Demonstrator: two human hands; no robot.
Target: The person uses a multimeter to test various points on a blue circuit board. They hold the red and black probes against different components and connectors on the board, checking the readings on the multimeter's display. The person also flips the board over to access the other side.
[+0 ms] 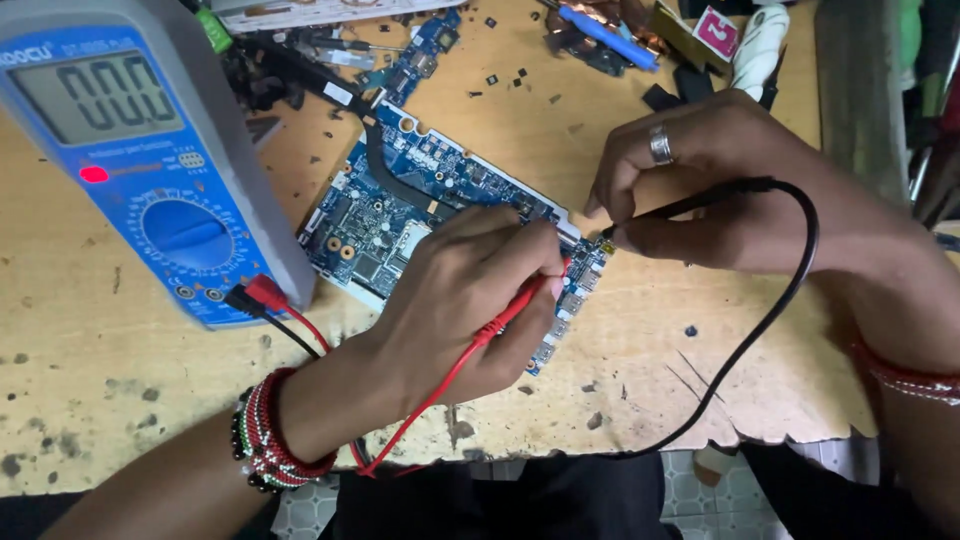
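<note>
Left grip: our left hand (470, 290) pinches the red probe (520, 305).
Right grip: our right hand (720, 190) clasps the black probe (690, 205).
Relation: both tips meet the blue circuit board's (400, 215) right end, mid-bench (640, 350); probes lie slanted toward each other.

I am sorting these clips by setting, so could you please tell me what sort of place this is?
Probably an electronics repair bench: a blue circuit board lies on a worn wooden table, a blue multimeter stands beside it, and small parts and tools clutter the far edge.
</note>
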